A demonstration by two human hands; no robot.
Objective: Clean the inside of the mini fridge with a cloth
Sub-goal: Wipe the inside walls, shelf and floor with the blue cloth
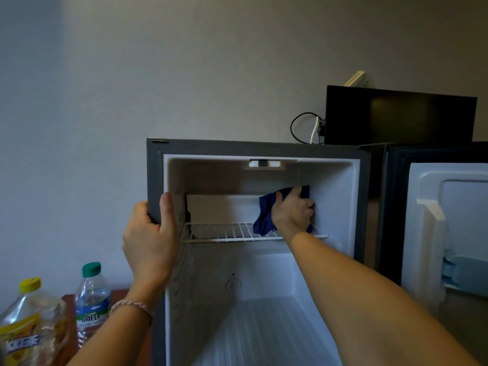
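Item: mini fridge [154, 180], door open. Our left hand [150, 233] grips its frame; our right hand [293, 211] clutches the blue cloth [264, 215]. We press firmly, working wall to corners.

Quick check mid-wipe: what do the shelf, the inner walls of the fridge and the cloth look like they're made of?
Shelf: thin parallel rods with a white coating, likely coated metal wire. Inner walls: smooth white moulded surface with rounded corners, probably plastic, matte to slightly glossy. Cloth: dark blue, soft and creased where it bunches under the right hand, so woven or knit fabric; exact fibre cannot be told.
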